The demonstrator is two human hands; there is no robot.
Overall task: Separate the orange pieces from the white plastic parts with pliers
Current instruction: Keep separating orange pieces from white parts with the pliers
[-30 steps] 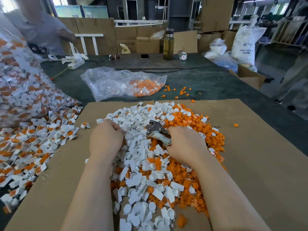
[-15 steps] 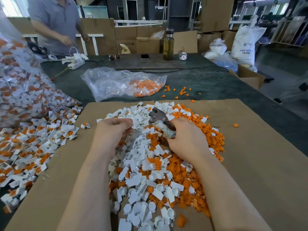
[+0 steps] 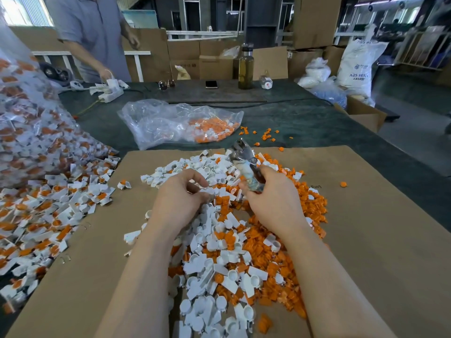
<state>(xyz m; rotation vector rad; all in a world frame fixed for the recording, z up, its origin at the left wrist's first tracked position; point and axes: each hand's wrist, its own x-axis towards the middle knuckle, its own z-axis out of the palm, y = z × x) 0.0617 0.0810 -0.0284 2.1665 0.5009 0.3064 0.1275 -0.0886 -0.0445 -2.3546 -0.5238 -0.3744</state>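
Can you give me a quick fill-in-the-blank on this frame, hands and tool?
1. The right hand grips the handles of the ____, whose metal head points up and away from the person.
2. The left hand has its fingers curled over the pile of ____ plastic parts.
3. Both piles lie on a sheet of brown ____.
4. The clear plastic bag on the green table holds loose ____ pieces.

Missing words: pliers; white; cardboard; orange.
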